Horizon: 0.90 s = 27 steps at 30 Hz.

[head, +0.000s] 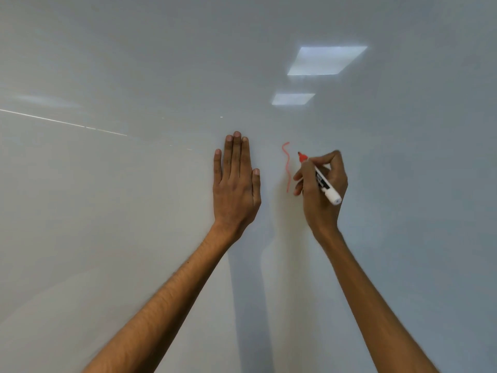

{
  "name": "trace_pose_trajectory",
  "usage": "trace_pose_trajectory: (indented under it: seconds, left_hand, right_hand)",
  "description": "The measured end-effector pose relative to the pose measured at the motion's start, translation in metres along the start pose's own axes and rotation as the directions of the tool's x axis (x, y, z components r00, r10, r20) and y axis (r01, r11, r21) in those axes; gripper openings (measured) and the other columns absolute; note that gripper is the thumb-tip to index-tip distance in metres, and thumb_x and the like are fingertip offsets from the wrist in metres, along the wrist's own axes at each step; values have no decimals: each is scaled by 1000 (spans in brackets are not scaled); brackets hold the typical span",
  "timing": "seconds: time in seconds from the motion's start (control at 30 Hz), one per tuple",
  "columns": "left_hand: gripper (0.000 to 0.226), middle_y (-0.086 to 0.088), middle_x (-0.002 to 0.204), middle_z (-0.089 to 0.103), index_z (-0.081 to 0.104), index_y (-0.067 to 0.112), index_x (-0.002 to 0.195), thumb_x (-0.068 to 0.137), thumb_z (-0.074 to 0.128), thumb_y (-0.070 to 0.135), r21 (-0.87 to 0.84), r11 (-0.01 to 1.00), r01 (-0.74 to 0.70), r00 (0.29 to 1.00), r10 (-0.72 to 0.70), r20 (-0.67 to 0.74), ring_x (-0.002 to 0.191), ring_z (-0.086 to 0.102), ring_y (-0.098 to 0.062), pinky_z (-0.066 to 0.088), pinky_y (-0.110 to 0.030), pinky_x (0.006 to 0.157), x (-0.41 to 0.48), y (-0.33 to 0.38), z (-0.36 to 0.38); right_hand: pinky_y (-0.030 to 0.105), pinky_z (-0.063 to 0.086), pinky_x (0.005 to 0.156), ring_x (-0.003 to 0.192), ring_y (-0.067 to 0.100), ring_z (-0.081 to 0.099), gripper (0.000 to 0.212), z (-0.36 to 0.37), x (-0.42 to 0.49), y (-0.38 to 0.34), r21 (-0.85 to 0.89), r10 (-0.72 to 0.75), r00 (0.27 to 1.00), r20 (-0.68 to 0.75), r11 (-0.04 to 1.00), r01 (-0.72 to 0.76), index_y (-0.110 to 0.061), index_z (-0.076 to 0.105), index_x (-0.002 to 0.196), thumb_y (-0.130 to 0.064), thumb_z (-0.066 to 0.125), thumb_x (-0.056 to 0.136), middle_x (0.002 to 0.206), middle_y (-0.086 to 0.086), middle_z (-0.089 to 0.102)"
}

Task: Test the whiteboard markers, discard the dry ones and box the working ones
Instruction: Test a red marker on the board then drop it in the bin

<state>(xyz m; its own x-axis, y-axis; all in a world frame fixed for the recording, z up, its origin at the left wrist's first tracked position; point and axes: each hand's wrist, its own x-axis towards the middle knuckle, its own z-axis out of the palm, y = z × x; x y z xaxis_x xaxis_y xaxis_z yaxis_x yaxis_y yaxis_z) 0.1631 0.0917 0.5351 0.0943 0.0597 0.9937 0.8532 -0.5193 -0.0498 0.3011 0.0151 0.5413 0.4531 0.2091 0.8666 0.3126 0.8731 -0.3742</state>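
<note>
While the left hand (pixel 236 181) is lying flat on the whiteboard (pixel 121 238), fingers straight and pressed together with the thumb just beside them, the right hand (pixel 324 208) is pinching a red-tipped marker (pixel 322 183) between thumb and curled fingers. The marker is slanting, its uncapped tip pointing up and left and its white rear end sticking out down and right. Whether the tip is touching the board I cannot tell. A wavy red line (pixel 287 165) is running vertically in the strip of board between the hands, just beside the marker tip. The board is filling the view to every edge, spreading wide to the left, to the right and above both hands. Two bright light reflections (pixel 326 60) are showing well above the right hand.
</note>
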Motion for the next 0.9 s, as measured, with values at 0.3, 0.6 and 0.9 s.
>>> trace_pose_trajectory:
  seconds: [0.3,0.6,0.9]
  left_hand:
    - [59,-17,163,15,19,-1,154,102,28,27,4,1000,-5,1000,5,-2,152,10,-27,12,-48,123,-1,-1,2]
    - [59,-16,163,14,18,0,154,102,33,24,14,1000,-5,1000,5,-5,152,10,-27,11,-47,123,-2,-1,2]
    - [59,-17,162,15,19,-1,153,102,33,24,18,1000,-2,1000,2,-5,152,10,-28,10,-47,124,-3,0,1]
  right_hand:
    - [31,52,48,50,25,61,13,10,18,8,-13,-13,998,64,1000,14,-9,46,88,-9,55,97,69,11,66]
    - [40,50,47,47,25,57,19,-3,-13,19,-6,78,997,26,997,-78,-17,45,81,-7,56,93,63,4,64]
    - [37,49,46,46,23,56,18,-13,-32,24,-17,128,991,21,992,-128,-18,45,80,-9,56,92,61,4,62]
